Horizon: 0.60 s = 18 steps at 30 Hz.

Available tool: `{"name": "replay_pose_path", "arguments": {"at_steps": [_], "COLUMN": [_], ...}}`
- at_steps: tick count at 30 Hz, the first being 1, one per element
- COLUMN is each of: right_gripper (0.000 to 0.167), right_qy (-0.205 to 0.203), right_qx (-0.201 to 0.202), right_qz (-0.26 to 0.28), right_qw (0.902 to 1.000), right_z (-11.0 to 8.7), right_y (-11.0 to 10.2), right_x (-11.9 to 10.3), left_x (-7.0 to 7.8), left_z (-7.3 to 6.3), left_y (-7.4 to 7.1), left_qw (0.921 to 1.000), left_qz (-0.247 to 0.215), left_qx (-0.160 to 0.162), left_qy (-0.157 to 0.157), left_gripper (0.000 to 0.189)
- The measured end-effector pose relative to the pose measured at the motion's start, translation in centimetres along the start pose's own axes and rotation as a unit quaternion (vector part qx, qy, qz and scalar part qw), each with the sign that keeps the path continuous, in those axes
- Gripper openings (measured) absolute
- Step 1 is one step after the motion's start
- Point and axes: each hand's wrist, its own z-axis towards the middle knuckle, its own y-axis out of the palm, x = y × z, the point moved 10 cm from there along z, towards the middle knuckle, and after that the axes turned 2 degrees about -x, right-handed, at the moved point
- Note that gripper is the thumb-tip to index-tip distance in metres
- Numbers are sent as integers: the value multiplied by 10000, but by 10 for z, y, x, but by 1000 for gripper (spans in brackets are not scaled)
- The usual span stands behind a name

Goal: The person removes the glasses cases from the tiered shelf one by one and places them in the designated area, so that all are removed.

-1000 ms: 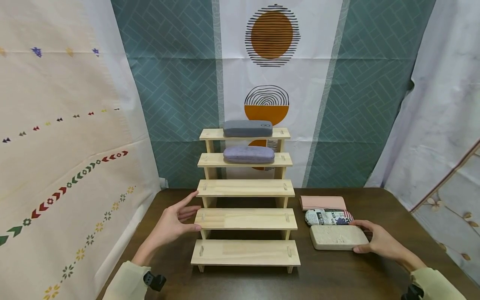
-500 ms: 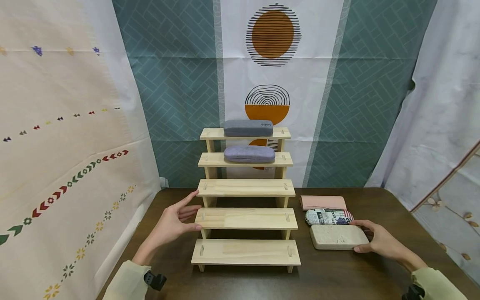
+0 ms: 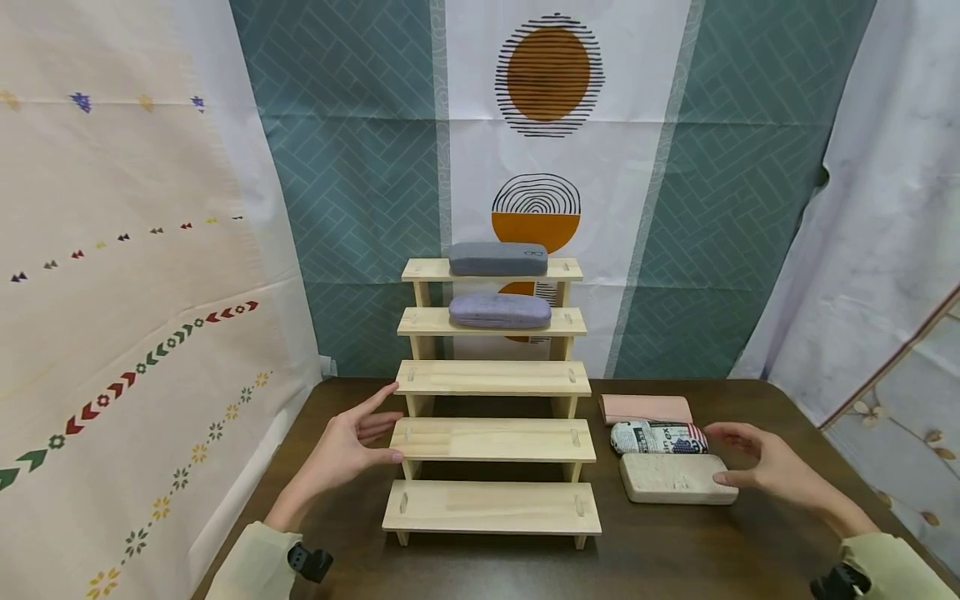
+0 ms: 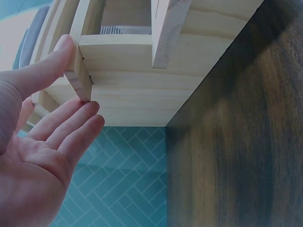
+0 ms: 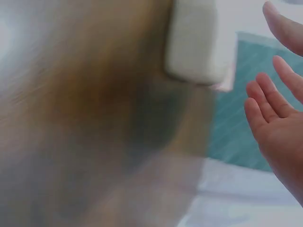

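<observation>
A wooden step stand [image 3: 495,506] with several shelves stands on the dark table. In the left wrist view my left hand [image 4: 52,137] grips the end of one shelf [image 4: 79,78], thumb on one face and fingers against the other. A grey glasses case [image 3: 498,259] lies on the top shelf, a lilac glasses case [image 3: 500,311] one shelf lower. My right hand [image 3: 776,471] hovers with parted fingers at the right end of a cream glasses case [image 3: 667,479]. Its fingers [image 5: 267,94] hold nothing in the right wrist view.
Behind the cream case lie a newsprint-patterned case [image 3: 658,437] and a pink flat case [image 3: 647,408], in a row to the right of the stand. The brown table [image 3: 525,571] extends in front. Cloth hangings [image 3: 360,208] surround its back and sides.
My right hand has let go of the cream case and drawn slightly off to the right. The cream case stays in place. My left hand keeps its hold on the stand.
</observation>
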Motion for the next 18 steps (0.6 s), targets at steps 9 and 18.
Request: {"name": "replay_pose_path", "arguments": {"at_steps": [9,18], "right_gripper": [56,60], "right_qy": [-371,-784], "right_qx": [118,-149], "right_qz": [-228,185], "right_qw": [9990,9966], "right_z": [39,91], "right_y": [-10,2], "right_x": [-83,-168], "left_x": [1,1], "left_z": [-1,0], "left_y": [0,1], "left_qw": [10000,10000], "left_qz": [-31,-55], "left_qx": [-5,6], "left_qy": [47,-17], "left_gripper": [105,105]}}
